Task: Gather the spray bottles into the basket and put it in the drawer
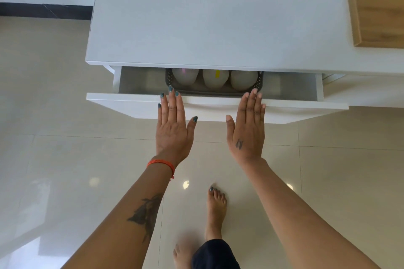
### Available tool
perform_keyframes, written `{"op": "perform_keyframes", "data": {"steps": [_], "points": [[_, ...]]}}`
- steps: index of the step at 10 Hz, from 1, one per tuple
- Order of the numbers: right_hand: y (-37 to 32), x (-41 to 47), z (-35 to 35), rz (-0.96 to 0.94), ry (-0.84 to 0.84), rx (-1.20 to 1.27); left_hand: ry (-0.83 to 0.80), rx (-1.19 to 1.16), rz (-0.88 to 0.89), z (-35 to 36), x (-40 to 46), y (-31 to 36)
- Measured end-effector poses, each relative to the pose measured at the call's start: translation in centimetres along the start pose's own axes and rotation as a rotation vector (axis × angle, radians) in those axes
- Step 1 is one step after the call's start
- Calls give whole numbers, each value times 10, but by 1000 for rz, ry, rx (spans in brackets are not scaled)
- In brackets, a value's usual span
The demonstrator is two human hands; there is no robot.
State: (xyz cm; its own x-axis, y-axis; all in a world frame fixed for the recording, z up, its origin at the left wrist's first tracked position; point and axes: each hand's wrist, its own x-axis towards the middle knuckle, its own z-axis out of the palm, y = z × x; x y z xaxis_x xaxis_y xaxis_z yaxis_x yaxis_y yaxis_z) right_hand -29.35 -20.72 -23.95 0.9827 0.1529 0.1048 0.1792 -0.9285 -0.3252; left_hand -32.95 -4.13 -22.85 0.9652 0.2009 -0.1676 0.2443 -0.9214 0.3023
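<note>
A white drawer (pixel 284 111) stands partly pulled out from under a white cabinet top. Inside it sits a grey perforated basket (pixel 213 91) holding three pale bottles lying side by side: a left bottle (pixel 185 76), a middle bottle (pixel 215 78) with a yellow mark, and a right bottle (pixel 243 80). Their upper parts are hidden under the cabinet top. My left hand (pixel 173 129) and my right hand (pixel 247 131) are both flat, fingers straight, fingertips at the drawer's front panel. Neither hand holds anything.
The white cabinet top (pixel 207 17) fills the upper view. A wooden board (pixel 378 2) lies at its far right. Glossy beige floor tiles (pixel 43 116) spread below and to the left. My bare feet (pixel 215 209) stand just in front of the drawer.
</note>
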Motion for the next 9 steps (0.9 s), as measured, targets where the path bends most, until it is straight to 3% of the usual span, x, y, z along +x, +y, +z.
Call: {"op": "perform_keyframes", "data": {"steps": [3, 7, 9], "points": [[5, 57, 14, -26, 13, -30, 66, -36, -14, -1, 54, 11], [2, 61, 30, -8, 2, -103, 164, -165, -164, 20, 66, 37], [-11, 54, 3, 27, 14, 9, 205, -138, -90, -3, 52, 43]]}}
